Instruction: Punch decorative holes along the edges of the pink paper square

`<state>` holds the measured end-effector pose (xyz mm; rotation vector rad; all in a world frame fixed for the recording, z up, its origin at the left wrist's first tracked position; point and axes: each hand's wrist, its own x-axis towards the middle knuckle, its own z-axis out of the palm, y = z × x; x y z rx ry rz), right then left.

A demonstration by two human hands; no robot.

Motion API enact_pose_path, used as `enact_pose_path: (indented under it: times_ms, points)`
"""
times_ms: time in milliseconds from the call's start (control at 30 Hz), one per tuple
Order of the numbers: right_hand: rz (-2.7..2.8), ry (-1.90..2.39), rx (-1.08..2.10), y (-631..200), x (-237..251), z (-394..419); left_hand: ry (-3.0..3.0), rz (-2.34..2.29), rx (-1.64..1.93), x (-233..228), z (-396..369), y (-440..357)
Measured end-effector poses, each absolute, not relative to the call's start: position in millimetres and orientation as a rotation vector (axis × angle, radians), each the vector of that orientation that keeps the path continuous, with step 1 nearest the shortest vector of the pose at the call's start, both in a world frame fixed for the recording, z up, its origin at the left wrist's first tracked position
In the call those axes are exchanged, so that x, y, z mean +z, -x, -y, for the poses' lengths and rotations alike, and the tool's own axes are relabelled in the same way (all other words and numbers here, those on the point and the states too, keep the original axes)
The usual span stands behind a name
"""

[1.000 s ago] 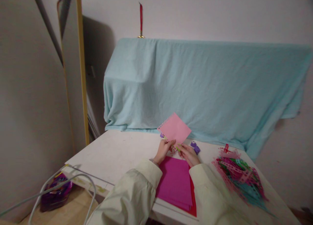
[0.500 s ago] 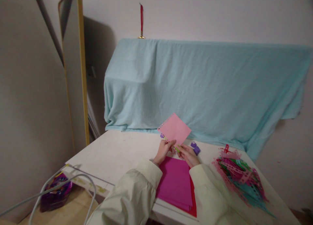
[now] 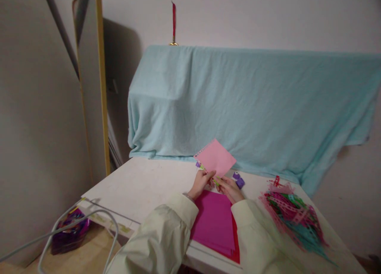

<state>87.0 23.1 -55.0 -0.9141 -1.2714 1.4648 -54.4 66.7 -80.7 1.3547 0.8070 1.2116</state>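
Observation:
A square sheet of pink paper [image 3: 216, 157] with a row of punched holes along its left edges is held up, corner upward, above the table. My left hand [image 3: 201, 183] is closed on its lower left edge, thumb on top. At the bottom corner, my right hand [image 3: 229, 188] pinches the sheet together with a small lime green piece [image 3: 217, 181]; its full shape is hidden by the fingers. More lime green shows along the punched edge. Beneath my hands lies a stack of magenta paper [image 3: 213, 222] over red paper [image 3: 237, 242].
Purple punch-like pieces [image 3: 239, 181] lie beyond my right hand. A heap of punched coloured paper strips [image 3: 293, 214] covers the table's right side. Light blue cloth [image 3: 238, 103] hangs at the back. A grey cable [image 3: 104, 213] loops by the left edge, near a purple shiny package [image 3: 70, 232].
The pink paper has shifted and turned slightly to the right in my hands. The camera view has moved a little; both hands keep their grip.

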Motion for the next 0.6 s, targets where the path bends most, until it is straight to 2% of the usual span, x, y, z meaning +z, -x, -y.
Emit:
enact_pose_path:
  times_ms: [600]
  points:
    - [1.333,1.008,1.226,-92.2,-56.9,-25.4,-1.349,-0.804,1.154,-73.2,-59.9,51.7]
